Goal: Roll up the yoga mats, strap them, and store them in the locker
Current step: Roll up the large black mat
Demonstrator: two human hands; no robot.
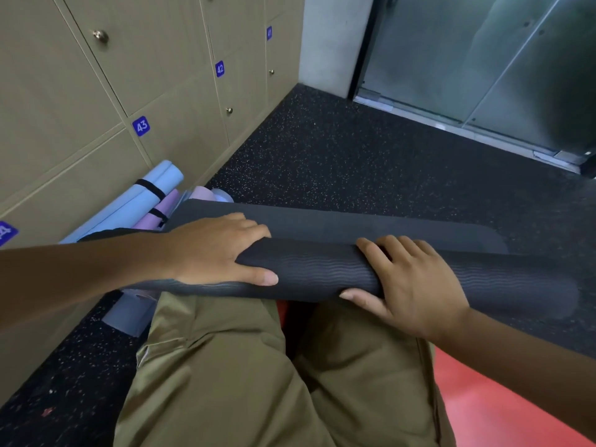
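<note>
— Rolling now, is it? Both hands are on the black mat (322, 269).

— Yes. Left hand (219, 250) lies flat over the roll, fingers spread, thumb underneath; right hand (409, 285) curls round it. A short flap is unrolled on the floor (354, 150) toward twelve o'clock.

— Next?

— Push the roll forward over that flap, evenly, then strap it. Strapped mats (151, 195) lie at ten o'clock beside the lockers (96, 108).
</note>
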